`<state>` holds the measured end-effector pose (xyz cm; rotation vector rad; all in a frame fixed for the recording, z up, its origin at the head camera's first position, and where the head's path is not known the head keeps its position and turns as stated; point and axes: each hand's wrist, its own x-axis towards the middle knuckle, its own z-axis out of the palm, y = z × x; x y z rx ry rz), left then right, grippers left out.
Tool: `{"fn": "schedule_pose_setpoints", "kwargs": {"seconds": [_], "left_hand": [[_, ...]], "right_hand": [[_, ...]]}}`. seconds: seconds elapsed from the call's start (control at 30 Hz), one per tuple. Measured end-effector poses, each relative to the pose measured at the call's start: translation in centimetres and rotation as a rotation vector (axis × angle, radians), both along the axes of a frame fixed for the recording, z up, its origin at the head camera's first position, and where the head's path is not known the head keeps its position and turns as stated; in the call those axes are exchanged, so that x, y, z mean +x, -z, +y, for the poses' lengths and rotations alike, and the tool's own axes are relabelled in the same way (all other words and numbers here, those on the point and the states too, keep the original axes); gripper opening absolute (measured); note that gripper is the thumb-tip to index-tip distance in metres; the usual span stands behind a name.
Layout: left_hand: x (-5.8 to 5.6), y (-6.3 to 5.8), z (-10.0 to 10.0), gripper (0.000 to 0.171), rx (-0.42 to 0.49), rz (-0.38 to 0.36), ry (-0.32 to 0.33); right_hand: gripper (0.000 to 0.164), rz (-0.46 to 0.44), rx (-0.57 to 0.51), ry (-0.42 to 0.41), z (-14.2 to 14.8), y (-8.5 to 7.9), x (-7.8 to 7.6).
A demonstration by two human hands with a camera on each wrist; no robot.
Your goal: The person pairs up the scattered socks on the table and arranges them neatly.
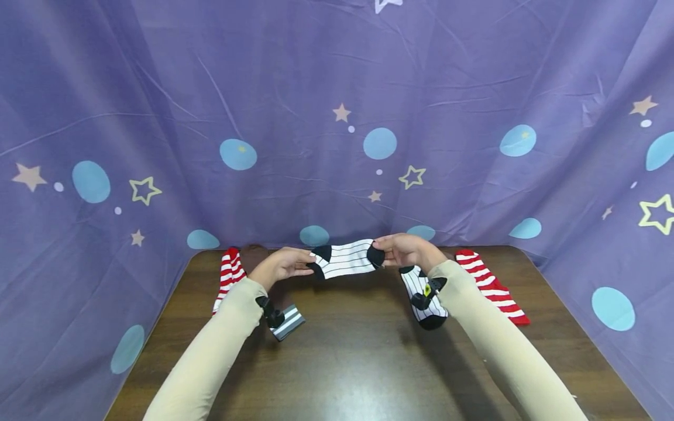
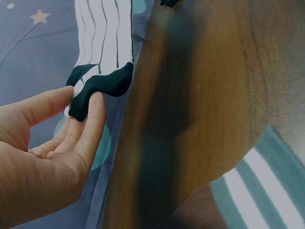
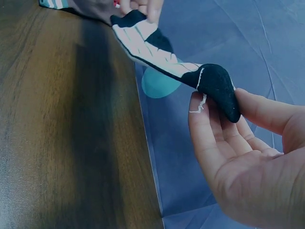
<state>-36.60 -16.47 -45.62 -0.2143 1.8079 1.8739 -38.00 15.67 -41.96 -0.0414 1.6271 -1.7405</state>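
A white sock point(image 1: 348, 259) with thin black stripes and black heel, toe and cuff is stretched sideways above the back of the table. My left hand point(image 1: 284, 264) pinches its black cuff end between thumb and fingers, as the left wrist view shows close up. At the other end, my right hand point(image 1: 408, 250) pinches the black toe point(image 3: 217, 88), where a loose white thread hangs by the fingertips. A second striped white sock point(image 1: 416, 286) lies on the table below my right wrist, partly hidden by the wrist camera.
On the wooden table point(image 1: 337, 362), a red-and-white striped sock point(image 1: 495, 287) lies at the right and another red-and-white sock point(image 1: 227, 275) at the left. A brown sock with a grey-and-white banded cuff point(image 1: 287, 323) lies under my left forearm. A purple curtain point(image 1: 295, 88) rises behind the table.
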Motion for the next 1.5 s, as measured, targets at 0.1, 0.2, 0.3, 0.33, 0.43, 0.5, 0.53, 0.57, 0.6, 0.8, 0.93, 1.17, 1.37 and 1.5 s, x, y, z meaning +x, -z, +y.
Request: {"fn": "schedule_pose_setpoints", "kwargs": {"seconds": [0.1,0.2,0.3,0.33,0.43,0.5,0.53,0.57,0.6,0.8,0.93,1.17,1.37,1.5], "left_hand": [[0.0,0.4,0.1,0.053,-0.011,0.001,-0.004],[0.0,0.7,0.0,0.039,-0.018,0.016,-0.018],[0.1,0.8,-0.1,0.030,-0.026,0.026,-0.026],[0.1,0.8,-0.2,0.031,-0.026,0.030,-0.025],[0.2,0.5,-0.4,0.038,-0.025,0.041,-0.027],[0.2,0.3,-0.5,0.041,-0.008,0.066,-0.017],[0.2,0.2,-0.5,0.040,0.009,0.080,-0.012],[0.2,0.1,-0.5,0.036,0.027,0.089,-0.011],[0.2,0.0,-0.5,0.032,0.050,0.098,-0.009],[0.2,-0.2,-0.5,0.011,0.200,0.108,-0.040],[0.4,0.0,-0.3,0.010,0.268,0.113,-0.037],[0.9,0.5,0.0,0.010,0.287,0.112,-0.022],[0.9,0.8,0.1,0.012,0.280,0.106,-0.043],[1.0,1.1,0.1,0.015,0.279,0.096,-0.051]], "right_hand": [[0.027,0.003,-0.011,0.008,0.0,-0.2,0.0],[0.026,0.014,-0.020,0.018,-0.1,-0.4,0.1],[0.023,0.052,-0.003,0.043,-0.1,-0.4,0.3],[0.020,0.080,0.018,0.049,-0.1,-0.4,0.4],[0.011,0.179,0.107,0.090,-0.2,-0.4,0.6],[0.011,0.246,0.177,0.123,-0.3,-0.4,0.7],[0.015,0.274,0.203,0.138,-0.3,-0.5,0.8],[0.018,0.291,0.216,0.157,-0.3,-0.5,0.8],[0.021,0.305,0.229,0.174,-0.3,-0.6,0.8],[0.030,0.362,0.235,0.211,0.3,-0.8,1.1],[0.033,0.376,0.208,0.216,1.0,-0.6,1.3],[0.026,0.339,0.156,0.255,1.5,0.2,1.4],[0.019,0.326,0.143,0.299,1.5,1.1,1.3],[0.018,0.306,0.121,0.311,1.5,1.7,1.2]]}}
